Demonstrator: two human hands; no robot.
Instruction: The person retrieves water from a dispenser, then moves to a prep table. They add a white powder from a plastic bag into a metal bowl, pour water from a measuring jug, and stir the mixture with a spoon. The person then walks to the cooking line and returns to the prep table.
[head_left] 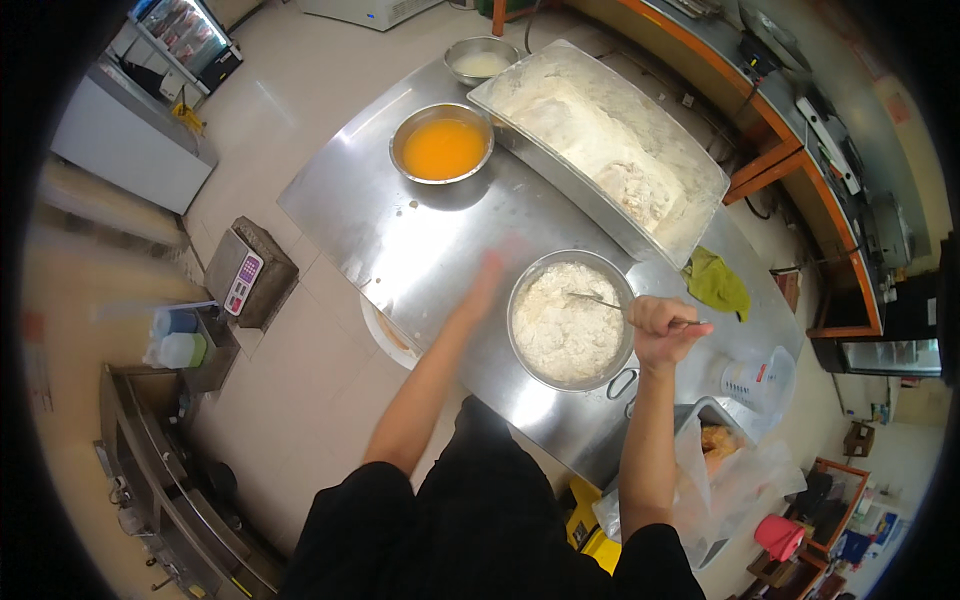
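Note:
My right hand is closed around a thin metal utensil, whose far end meets the flour. I cannot make out whether it is a fork or a spoon. That flour, pale and clumpy, fills much of a round steel bowl on the metal table. To the left of the bowl my left hand hovers over the tabletop, smeared by motion, and appears to hold nothing. Beyond it stands a steel bowl of orange liquid. Scissors lie beside the flour bowl, close to my right forearm.
A large rectangular metal tub of flour occupies the table's far right. Behind the orange liquid is a smaller bowl of cloudy liquid. A green cloth, a clear plastic jug and a plastic-lined container are at right. A scale stands left.

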